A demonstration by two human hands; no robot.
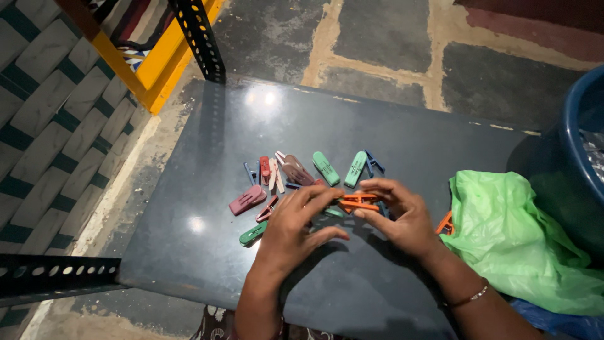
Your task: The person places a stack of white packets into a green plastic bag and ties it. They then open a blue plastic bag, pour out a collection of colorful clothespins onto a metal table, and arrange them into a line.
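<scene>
An orange clothespin (pixel 357 202) sits just above the dark surface (pixel 189 233), pinched between both hands at the near edge of a loose scatter of pegs. The right hand (pixel 402 217) grips it with curled fingers from the right side, seemingly to steady it. The left hand (pixel 296 230) lies half open, fingertips touching the clip's left end. Green clothespins (pixel 340 167) and a pink clothespin (pixel 247 199) lie close behind; a green plastic bag (pixel 516 239) rests to the right, beside a blue tub (pixel 576 126).
</scene>
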